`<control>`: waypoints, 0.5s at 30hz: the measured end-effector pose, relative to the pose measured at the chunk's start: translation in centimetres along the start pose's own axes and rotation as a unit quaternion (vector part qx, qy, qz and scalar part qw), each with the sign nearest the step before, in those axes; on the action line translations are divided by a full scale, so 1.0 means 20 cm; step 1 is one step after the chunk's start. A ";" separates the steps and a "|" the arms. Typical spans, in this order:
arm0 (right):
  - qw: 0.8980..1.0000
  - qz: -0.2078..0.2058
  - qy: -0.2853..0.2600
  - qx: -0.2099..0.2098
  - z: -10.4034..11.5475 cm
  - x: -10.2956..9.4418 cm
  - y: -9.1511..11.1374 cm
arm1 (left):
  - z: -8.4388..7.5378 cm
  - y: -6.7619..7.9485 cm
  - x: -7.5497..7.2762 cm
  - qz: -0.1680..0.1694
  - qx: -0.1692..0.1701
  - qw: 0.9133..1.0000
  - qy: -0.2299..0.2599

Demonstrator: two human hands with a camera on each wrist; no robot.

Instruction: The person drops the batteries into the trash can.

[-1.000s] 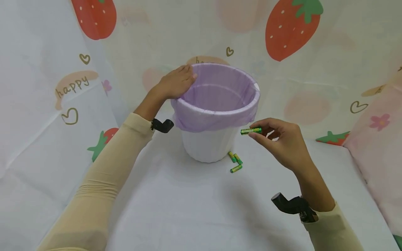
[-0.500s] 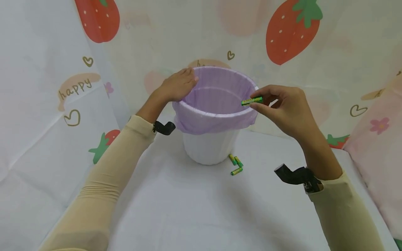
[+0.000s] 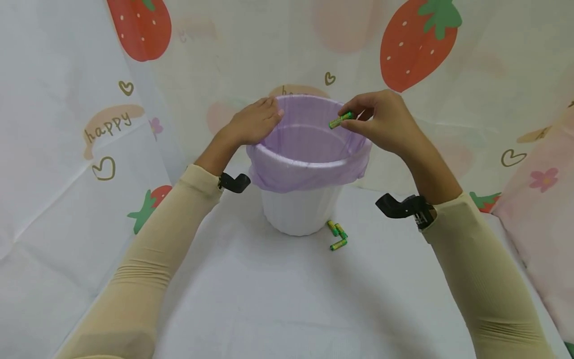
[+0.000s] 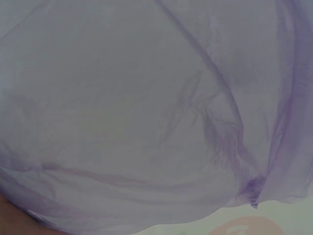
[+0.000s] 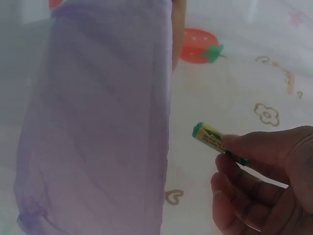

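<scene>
In the head view a white trash bin stands upright, lined with a purple plastic bag folded over its rim. My left hand holds the bin's left rim; its fingertips are partly hidden. My right hand pinches a green and yellow battery between thumb and fingers, above the bin's opening near the right rim. In the right wrist view the battery sticks out from the fingertips, apart from the bag. The left wrist view is mostly filled by the bag's outside.
Three similar batteries lie on the white cloth by the bin's right base. A strawberry-print cloth hangs behind. A pink cushion-like shape borders the right side.
My right hand has risen from beside the bin and moved left over its rim, carrying the battery, which is now tilted. My left hand keeps its place on the rim.
</scene>
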State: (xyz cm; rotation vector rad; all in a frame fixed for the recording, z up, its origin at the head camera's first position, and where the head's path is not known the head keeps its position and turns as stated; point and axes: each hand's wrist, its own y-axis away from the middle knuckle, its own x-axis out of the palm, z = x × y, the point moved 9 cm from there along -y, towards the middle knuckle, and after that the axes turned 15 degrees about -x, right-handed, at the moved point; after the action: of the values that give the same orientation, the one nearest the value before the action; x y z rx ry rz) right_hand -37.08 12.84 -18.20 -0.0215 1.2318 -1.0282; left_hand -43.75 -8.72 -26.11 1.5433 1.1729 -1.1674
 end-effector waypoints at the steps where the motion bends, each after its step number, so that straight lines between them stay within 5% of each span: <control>1: 1.000 0.004 -0.002 0.004 -0.01 0.01 -0.02 | 0.00 0.00 0.00 0.000 0.000 1.000 -0.002; 15: 0.998 0.050 -0.004 0.030 -0.07 0.11 -0.20 | 0.02 -0.02 0.01 -0.004 -0.001 1.000 0.005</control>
State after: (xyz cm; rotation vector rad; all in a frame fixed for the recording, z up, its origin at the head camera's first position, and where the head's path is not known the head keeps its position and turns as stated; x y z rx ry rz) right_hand -40.67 9.73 -18.39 0.0814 1.1823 -0.9763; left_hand -44.19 -8.92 -26.31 1.5448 1.1876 -1.1655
